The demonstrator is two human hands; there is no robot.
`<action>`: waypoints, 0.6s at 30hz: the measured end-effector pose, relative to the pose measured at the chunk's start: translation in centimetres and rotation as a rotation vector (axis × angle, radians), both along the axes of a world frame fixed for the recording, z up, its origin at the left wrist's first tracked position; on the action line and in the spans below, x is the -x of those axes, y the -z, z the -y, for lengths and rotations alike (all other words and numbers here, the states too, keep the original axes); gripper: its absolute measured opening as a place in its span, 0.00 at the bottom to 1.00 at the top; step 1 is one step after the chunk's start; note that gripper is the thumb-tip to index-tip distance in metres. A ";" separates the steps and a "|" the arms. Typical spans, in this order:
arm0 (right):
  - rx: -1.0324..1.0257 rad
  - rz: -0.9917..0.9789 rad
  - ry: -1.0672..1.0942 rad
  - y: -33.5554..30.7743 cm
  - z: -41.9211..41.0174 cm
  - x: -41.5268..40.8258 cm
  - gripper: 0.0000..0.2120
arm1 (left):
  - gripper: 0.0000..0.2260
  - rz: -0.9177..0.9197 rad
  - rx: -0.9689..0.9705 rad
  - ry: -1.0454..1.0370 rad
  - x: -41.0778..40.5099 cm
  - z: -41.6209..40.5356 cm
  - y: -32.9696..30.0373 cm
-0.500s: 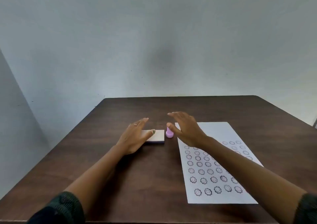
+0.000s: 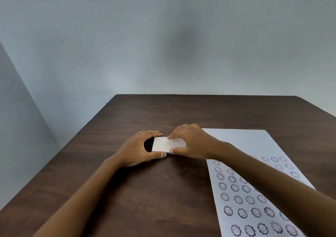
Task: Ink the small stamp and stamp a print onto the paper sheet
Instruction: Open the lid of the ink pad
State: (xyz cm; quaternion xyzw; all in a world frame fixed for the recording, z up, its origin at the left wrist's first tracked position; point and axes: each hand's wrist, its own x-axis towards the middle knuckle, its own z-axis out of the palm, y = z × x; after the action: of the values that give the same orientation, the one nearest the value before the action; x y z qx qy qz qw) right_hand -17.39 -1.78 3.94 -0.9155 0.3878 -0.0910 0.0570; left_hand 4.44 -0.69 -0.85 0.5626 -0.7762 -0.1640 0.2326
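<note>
A small flat ink pad box (image 2: 164, 144) with a white lid and a purple lower edge lies mid-table. My left hand (image 2: 138, 149) grips its left end, fingers over the far edge and thumb on the near edge. My right hand (image 2: 190, 141) grips its right end the same way, covering that end. The small pink stamp is hidden behind my right hand. The white paper sheet (image 2: 254, 146) lies to the right, its near half covered with rows of dark smiley-flower prints.
The dark wooden table (image 2: 145, 191) ends at a pale wall behind and to the left. My right forearm crosses the paper's left part. The paper runs off the bottom right of the view.
Both hands have closed in on the ink pad box: the left shifted from resting on it to gripping its end, the right moved left from above the stamp onto the box, hiding the stamp.
</note>
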 end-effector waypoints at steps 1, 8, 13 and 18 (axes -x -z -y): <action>-0.006 -0.007 -0.012 0.1 0.1 -0.1 0.21 | 0.34 -0.004 -0.004 0.007 -0.2 0.1 0.0; -0.034 0.022 -0.064 0.5 0.1 -0.7 0.21 | 0.31 -0.042 -0.124 0.035 -1.7 -0.2 -0.9; -0.013 0.026 -0.103 0.9 -0.2 -1.3 0.22 | 0.31 -0.036 -0.218 0.067 -2.5 -0.7 -1.8; -0.015 0.023 -0.116 0.8 -0.4 -1.7 0.22 | 0.32 -0.030 -0.258 0.082 -2.7 -1.1 -2.4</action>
State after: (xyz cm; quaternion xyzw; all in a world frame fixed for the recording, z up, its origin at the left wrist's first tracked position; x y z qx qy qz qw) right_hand -15.70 -1.37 3.09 -0.9349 0.3339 -0.0954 0.0736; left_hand 7.17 0.37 1.51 0.5532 -0.7674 -0.2803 0.1628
